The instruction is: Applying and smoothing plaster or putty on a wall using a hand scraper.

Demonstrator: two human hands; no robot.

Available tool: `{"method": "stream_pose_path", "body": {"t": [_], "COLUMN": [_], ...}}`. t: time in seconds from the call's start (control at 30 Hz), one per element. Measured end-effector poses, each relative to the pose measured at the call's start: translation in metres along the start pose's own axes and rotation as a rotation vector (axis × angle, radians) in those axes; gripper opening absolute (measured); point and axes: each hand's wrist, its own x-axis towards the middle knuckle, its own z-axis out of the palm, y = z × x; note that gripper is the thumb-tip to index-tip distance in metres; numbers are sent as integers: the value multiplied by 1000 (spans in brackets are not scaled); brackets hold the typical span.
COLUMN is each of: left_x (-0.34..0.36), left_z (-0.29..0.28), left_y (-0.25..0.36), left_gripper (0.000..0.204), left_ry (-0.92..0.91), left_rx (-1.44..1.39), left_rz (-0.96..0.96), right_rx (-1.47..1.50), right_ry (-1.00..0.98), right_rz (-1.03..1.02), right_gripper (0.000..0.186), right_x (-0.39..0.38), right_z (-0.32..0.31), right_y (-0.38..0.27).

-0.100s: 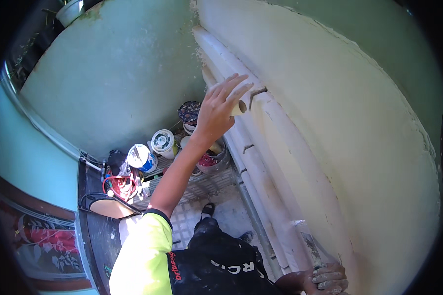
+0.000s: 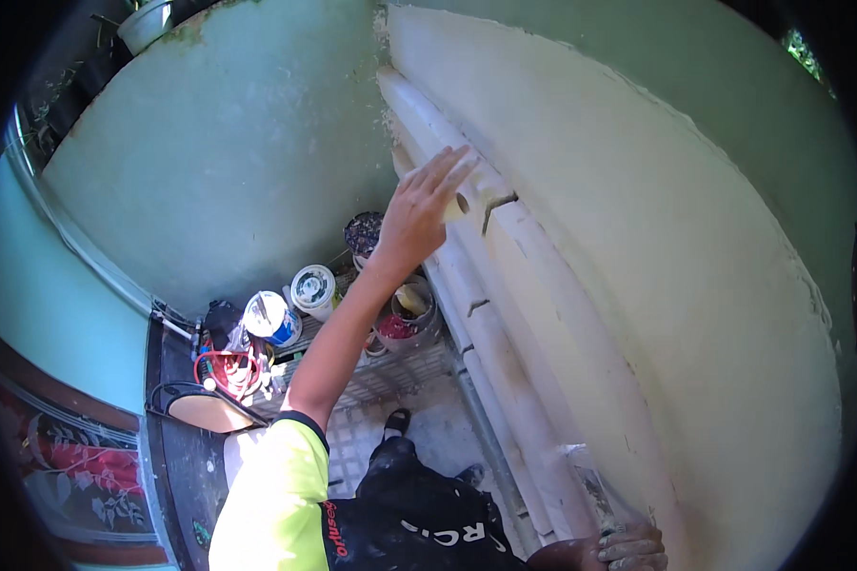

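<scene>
My left hand (image 2: 416, 211) reaches out to the upper middle, close to the rounded cream moulding (image 2: 581, 305) along the wall. Its fingers are stretched together, and between palm and thumb sits a small cream cylinder (image 2: 453, 209) with a brownish end; what it is I cannot make out. At the lower right, my right hand (image 2: 630, 548), smeared with pale plaster, is closed round a putty knife (image 2: 590, 485). The blade points up and away over the moulding, and the handle is mostly hidden in the fist. Dark gaps (image 2: 495, 211) cross the moulding beside my left hand.
A white tub (image 2: 312, 287), a blue-and-white paint bucket (image 2: 272, 319) and a grey bucket (image 2: 419, 328) stand on a slatted surface against the green wall (image 2: 229, 162). Left of them are a red hose (image 2: 227, 374) and a chair (image 2: 214, 407). A window (image 2: 86, 466) is at lower left.
The view has tilted slightly, so the moulding's gaps sit lower in the picture. My left hand is a little farther along the moulding, with the cylinder still in it. My right hand keeps its grip.
</scene>
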Motion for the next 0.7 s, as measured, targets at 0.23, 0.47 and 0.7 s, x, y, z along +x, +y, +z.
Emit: {"method": "stream_pose_path", "body": {"t": [0.23,0.47,0.7], "left_x": [3,60,128], "left_z": [7,31,53], "left_y": [-28,-182,-344], "left_gripper": [60,69,91], "left_ry": [-74,233,-194], "left_rx": [33,-94,165], "left_rz": [428,18,-144], "right_rx": [-131,-167,-435], "right_ry": [-63,-52,126], "right_rz": [11,149,182], "right_gripper": [14,23,27], "right_x": [-4,-33,-60], "right_z": [12,33,103], "right_y": [1,-1,8]}}
